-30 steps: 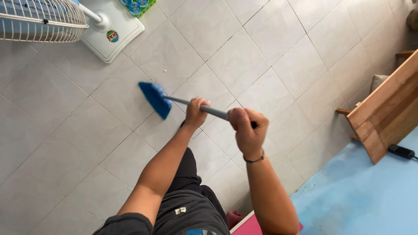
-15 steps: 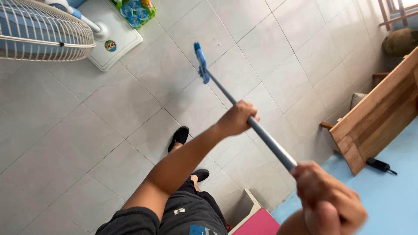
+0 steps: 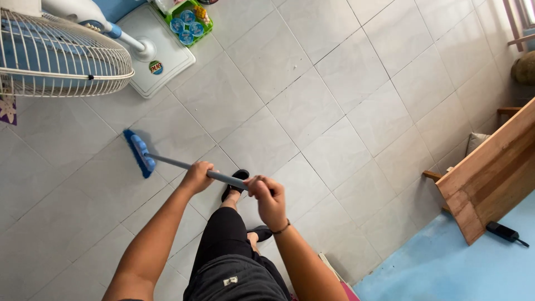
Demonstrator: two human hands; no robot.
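Observation:
I hold a broom with a grey handle (image 3: 174, 164) and a blue head (image 3: 139, 152) that rests on the grey tiled floor (image 3: 312, 111) to my left. My left hand (image 3: 198, 176) grips the handle about halfway along. My right hand (image 3: 268, 199), with a thin bracelet at the wrist, is closed around the handle's near end. Below my hands I see my black shorts and my feet in black shoes (image 3: 236, 183).
A standing fan (image 3: 61, 53) with a white base (image 3: 159, 53) is at the upper left, next to a green tray of small cups (image 3: 189, 22). A wooden bed frame (image 3: 490, 167) and blue mattress (image 3: 451, 262) lie at the right, with a black remote (image 3: 503, 231) on it.
The broom head swung from far ahead back down to the floor at my left. My right hand drew away from the camera and closer to the left hand.

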